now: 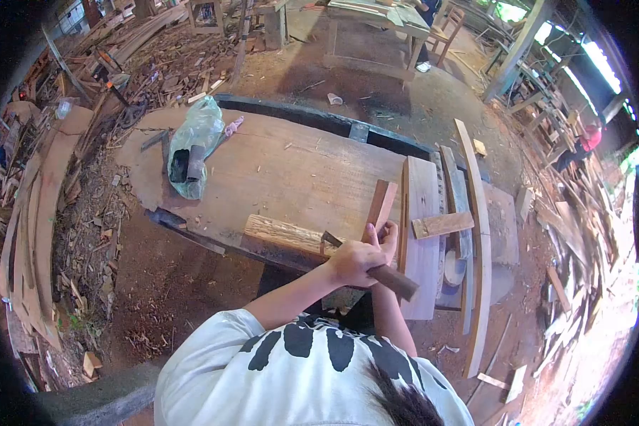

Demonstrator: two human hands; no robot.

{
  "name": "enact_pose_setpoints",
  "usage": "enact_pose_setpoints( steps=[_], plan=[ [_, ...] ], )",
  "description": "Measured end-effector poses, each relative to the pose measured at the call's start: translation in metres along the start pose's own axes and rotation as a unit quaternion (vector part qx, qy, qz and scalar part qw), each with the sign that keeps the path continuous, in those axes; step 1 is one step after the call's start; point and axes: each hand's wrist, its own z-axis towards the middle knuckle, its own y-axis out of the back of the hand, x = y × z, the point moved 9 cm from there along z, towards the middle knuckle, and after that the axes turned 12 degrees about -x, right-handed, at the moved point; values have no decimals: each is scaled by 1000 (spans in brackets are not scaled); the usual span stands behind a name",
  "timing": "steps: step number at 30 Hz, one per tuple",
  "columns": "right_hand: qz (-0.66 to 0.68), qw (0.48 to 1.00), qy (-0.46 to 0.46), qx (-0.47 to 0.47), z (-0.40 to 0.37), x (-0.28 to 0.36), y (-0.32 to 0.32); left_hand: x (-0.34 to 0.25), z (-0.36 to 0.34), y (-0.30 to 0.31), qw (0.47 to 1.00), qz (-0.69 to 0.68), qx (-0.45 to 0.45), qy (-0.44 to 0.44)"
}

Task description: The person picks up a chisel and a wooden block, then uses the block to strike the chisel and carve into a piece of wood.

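Note:
My left hand (355, 263) is closed around a chisel (396, 282), its thick dark wooden handle sticking out to the lower right and its narrow dark tip to the upper left. Close beside it, my right hand (387, 240) grips the lower end of a reddish-brown wooden block (382, 201) that points up and away from me. The two hands overlap in this view. Left of them, at the near edge of the workbench (298, 163), lies a piece of wood with a rough, chipped top face (287, 233); the chisel tip is right by its right end.
A greenish plastic bag (195, 128) with a dark cylinder lies at the bench's left. Right of my hands are a wide plank (422, 184), a short block (442, 225) and a long strip (481, 263). Wood scraps cover the ground; a person (586, 142) is far right.

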Motion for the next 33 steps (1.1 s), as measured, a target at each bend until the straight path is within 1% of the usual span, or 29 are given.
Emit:
enact_pose_setpoints(
  steps=[1, 2, 3, 4, 5, 6, 7, 8, 9, 12, 13, 15, 17, 20, 21, 23, 24, 26, 30, 33],
  plan=[
    [0, 1000, 1, -2, 0, 0, 0, 4, 4, 2, 1000, 6, -8, 8],
    [-26, 999, 25, -18, -1, 2, 1, 9, 6, -3, 999, 35, 24, 15],
    [-52, 997, 50, -35, -1, 6, 3, 13, 9, -3, 999, 32, 24, 13],
    [-25, 996, 73, -34, 0, 8, 1, 20, 12, -4, 997, 66, 34, 12],
    [-26, 996, 74, -36, -2, 6, 2, 26, 12, -5, 994, 100, 44, 12],
    [4, 998, 56, -29, -7, 16, 1, 33, 15, 1, 996, 74, 24, 44],
    [35, 998, 39, -22, -9, 21, -1, 31, 15, 1, 996, 73, 23, 43],
    [-3, 999, 31, -30, -4, 5, 2, 33, 16, 5, 995, 69, 1, 66],
    [-3, 999, 31, -29, -3, 5, 1, 33, 18, 11, 994, 67, -19, 89],
    [0, 999, 35, -26, -1, 1, 1, 21, 20, 10, 994, 57, -20, 86],
    [-17, 999, 26, -21, 3, -9, 1, 21, 19, 9, 994, 59, -22, 88],
    [-35, 999, 18, -14, 8, -25, 0, 12, 17, -1, 998, 41, -2, 51],
    [-79, 996, 36, -30, 11, -37, 5, 17, 9, -11, 997, 53, 2, 46],
    [-116, 992, 21, -38, 13, -41, 9, 21, 3, -18, 996, 70, 16, 44],
    [-117, 992, 21, -38, 13, -38, 8, 21, 2, -17, 996, 81, 17, 38],
    [-96, 992, 61, -54, 10, -24, 7, 21, 0, -18, 995, 92, 19, 35],
    [-96, 992, 61, -53, 11, -27, 8, 20, 0, -18, 995, 89, 15, 32],
    [-70, 992, 96, -50, 12, -25, 6, 20, 1, -17, 996, 88, 10, 28],
    [-79, 994, 62, -48, 8, -23, 5, 19, 1, -17, 995, 93, 24, 41],
    [-55, 997, 44, -43, 8, -25, 4, 21, 3, -16, 993, 99, 28, 56]
  ],
)
